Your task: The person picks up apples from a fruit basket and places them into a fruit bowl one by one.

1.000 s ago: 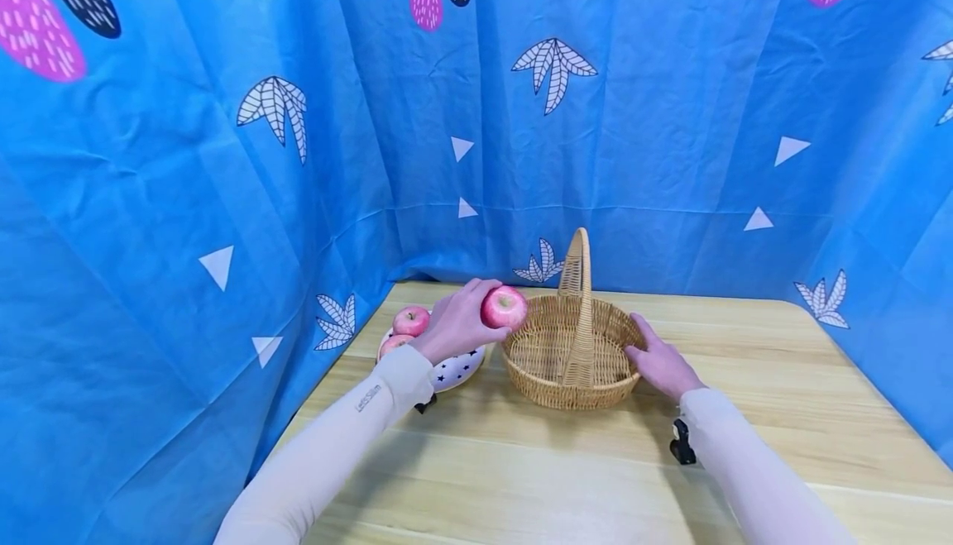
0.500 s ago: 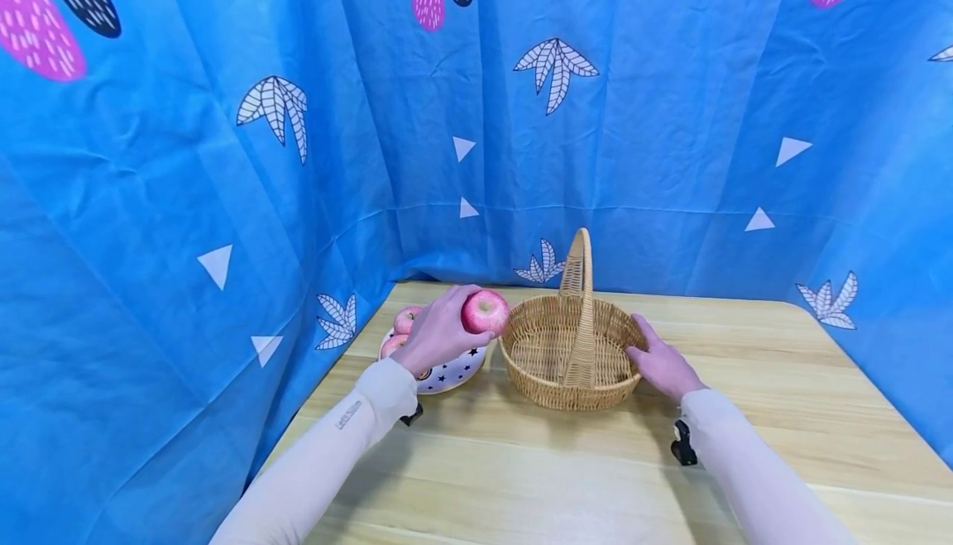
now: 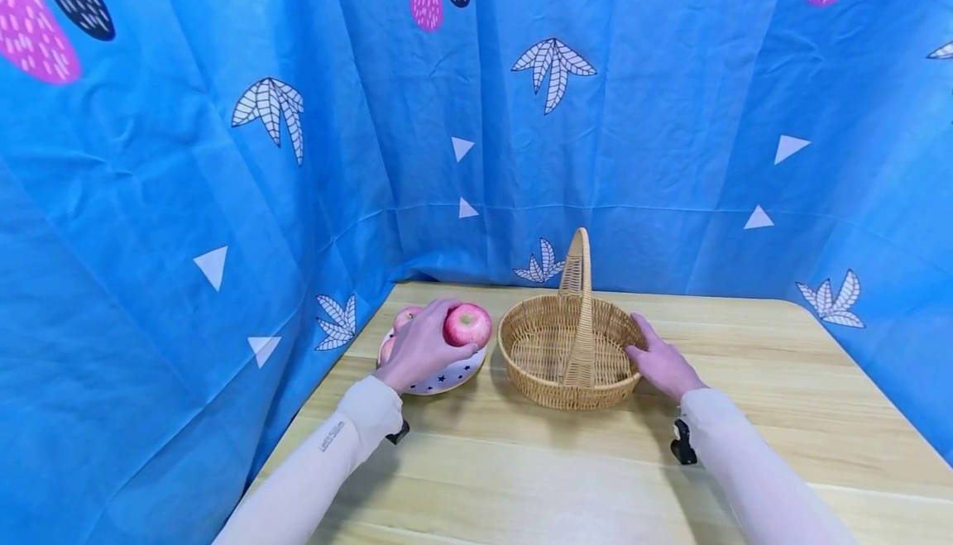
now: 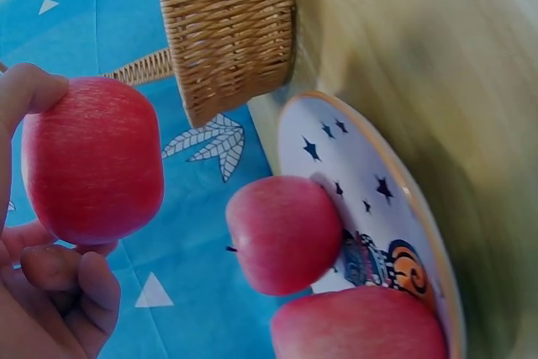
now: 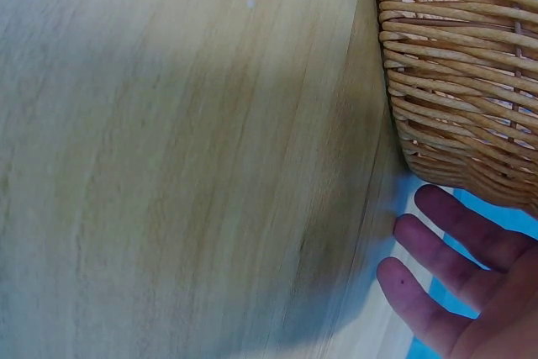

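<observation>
A red apple [image 3: 467, 326] is held in my left hand [image 3: 423, 346], thumb and fingers around its sides. It is up above the plate's right side, clear of the other fruit. Two more apples, one the upper apple [image 4: 284, 234] and one the lower apple [image 4: 361, 327] in the left wrist view, sit on a white star-patterned plate [image 3: 447, 378]. To the right stands a wicker basket [image 3: 569, 396] with a tall handle; no fruit shows inside. My right hand [image 3: 665, 363] grips the basket's right rim, thumb over the edge. Its other fingers [image 5: 433, 254] are loosely spread beside the wicker wall.
The pale wooden table [image 3: 566, 479] carries plate and basket near its back edge. A blue patterned curtain [image 3: 655, 156] hangs behind the table and along its left and right sides.
My left hand has moved left and down with its apple, from beside the basket's left rim to over the plate. The right hand and basket stay in place.
</observation>
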A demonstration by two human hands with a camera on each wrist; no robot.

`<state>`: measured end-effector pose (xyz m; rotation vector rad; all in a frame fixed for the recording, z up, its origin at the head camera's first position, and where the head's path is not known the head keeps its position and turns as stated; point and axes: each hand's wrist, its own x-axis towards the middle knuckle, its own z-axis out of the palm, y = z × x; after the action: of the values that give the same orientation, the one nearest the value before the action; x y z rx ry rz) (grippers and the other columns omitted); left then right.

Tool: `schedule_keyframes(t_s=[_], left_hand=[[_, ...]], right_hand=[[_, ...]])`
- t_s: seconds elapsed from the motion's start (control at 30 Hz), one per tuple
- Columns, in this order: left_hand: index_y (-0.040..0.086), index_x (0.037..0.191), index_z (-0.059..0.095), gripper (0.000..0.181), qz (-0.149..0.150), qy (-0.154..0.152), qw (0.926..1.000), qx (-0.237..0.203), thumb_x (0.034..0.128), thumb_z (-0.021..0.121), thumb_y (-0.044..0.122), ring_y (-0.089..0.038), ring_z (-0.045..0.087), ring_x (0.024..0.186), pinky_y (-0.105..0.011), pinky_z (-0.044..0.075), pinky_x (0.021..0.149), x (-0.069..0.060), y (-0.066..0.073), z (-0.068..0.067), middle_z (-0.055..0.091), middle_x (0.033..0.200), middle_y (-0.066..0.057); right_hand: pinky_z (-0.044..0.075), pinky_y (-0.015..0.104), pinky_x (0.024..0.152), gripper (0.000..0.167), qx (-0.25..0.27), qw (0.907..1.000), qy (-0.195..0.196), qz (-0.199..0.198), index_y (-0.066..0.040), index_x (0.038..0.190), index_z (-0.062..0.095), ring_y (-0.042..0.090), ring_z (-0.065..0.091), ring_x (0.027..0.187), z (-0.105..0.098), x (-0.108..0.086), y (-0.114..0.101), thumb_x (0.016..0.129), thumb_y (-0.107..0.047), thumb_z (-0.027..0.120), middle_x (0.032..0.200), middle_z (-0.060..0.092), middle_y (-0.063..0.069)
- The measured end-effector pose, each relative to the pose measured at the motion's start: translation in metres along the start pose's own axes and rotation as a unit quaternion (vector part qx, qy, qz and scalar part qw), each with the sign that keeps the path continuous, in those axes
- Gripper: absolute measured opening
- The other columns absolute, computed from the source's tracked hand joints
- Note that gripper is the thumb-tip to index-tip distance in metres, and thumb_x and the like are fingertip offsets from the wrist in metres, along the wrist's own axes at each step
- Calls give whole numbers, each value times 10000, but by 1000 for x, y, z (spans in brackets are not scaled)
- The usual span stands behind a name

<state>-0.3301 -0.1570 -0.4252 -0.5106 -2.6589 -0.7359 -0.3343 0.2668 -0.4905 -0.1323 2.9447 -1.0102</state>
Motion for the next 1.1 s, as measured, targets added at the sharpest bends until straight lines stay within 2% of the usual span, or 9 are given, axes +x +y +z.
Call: schedule_keyframes(t_s=[0.1, 0.47, 0.67, 0.83, 0.93, 1.1], left_hand=[[303, 1352, 550, 686, -115, 55, 9999, 52, 769, 771, 588, -187, 556, 1184, -500, 453, 986, -4, -5, 0, 603, 1327, 87], [236, 1376, 583, 742, -409, 218, 9989, 19, 744, 809, 553, -267, 474, 1253, -529, 501, 939, -16, -20, 5, 636, 1315, 10], [179, 1408, 569, 826, -549, 205, 9981, 170, 729, 814, 579, -300, 623, 1101, -548, 517, 902, -23, -24, 11, 638, 1312, -37], [186, 1370, 593, 796, -564, 163, 9979, 258, 719, 818, 585, -229, 662, 1015, -452, 521, 901, -29, -28, 20, 671, 1237, 22], [222, 1321, 617, 735, -570, 134, 9976, 358, 719, 808, 598, -200, 660, 1003, -441, 485, 935, -31, -31, 24, 675, 1205, 52], [201, 1283, 621, 732, -652, 92, 9965, 508, 708, 800, 617, -206, 669, 1027, -545, 356, 1067, -31, -33, 27, 682, 1213, 34]], right_hand=[[326, 778, 1009, 749, 22, 10000, 11, -17, -296, 1618, -79, 642, 379, 1312, 0, 2, 1, 1043, -475, 365, 1521, 307, 385], [341, 769, 1005, 750, 42, 10000, 17, -54, -297, 1620, -73, 637, 389, 1310, -1, 2, -2, 1046, -454, 384, 1523, 315, 380], [344, 772, 1000, 750, 28, 10000, 0, -42, -293, 1619, -79, 641, 392, 1304, -3, 0, -3, 1047, -458, 378, 1520, 315, 384], [334, 776, 1004, 752, 90, 10000, -34, -10, -302, 1617, -81, 642, 383, 1311, -2, -1, -2, 1045, -457, 382, 1520, 313, 385], [327, 775, 1011, 753, 116, 9999, -58, 10, -310, 1616, -82, 638, 378, 1318, -1, 0, -1, 1044, -465, 383, 1525, 309, 380], [313, 783, 1014, 749, 120, 9999, -60, 34, -314, 1614, -89, 639, 357, 1331, -1, 0, 1, 1044, -472, 371, 1539, 287, 376]])
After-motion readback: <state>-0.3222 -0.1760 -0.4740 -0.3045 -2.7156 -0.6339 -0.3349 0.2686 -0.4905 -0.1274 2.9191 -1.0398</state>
